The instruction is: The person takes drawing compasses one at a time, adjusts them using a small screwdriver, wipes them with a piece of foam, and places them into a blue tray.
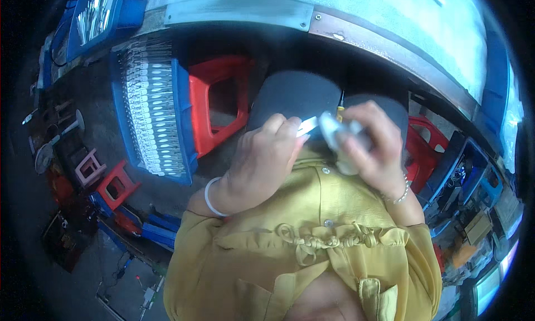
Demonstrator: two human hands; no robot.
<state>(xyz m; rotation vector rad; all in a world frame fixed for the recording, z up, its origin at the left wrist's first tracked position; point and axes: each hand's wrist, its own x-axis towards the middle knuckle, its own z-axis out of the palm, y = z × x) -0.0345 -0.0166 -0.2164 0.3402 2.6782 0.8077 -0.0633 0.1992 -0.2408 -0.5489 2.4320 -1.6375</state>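
Observation:
My left hand (266,154) pinches a small flat white piece (307,126) between thumb and fingers, above my lap. Close beside it, my right hand (374,145) is closed around a crumpled pale, cloth-like wad (333,130), blurred by motion. The white piece's near end is hidden in my left fingers. Whether the wad touches the piece, I cannot tell. Just beyond my right fingers shows a thin object with a yellow part (340,102), mostly hidden, its kind unclear.
A blue crate (186,117) of neatly stacked white-and-metal pieces stands at the left, beside a red stool (245,92). Another blue bin (125,11) holds slim shiny pieces at the far left. A pale worktable (234,11) spans the far side. More blue crates (454,170) stand at the right.

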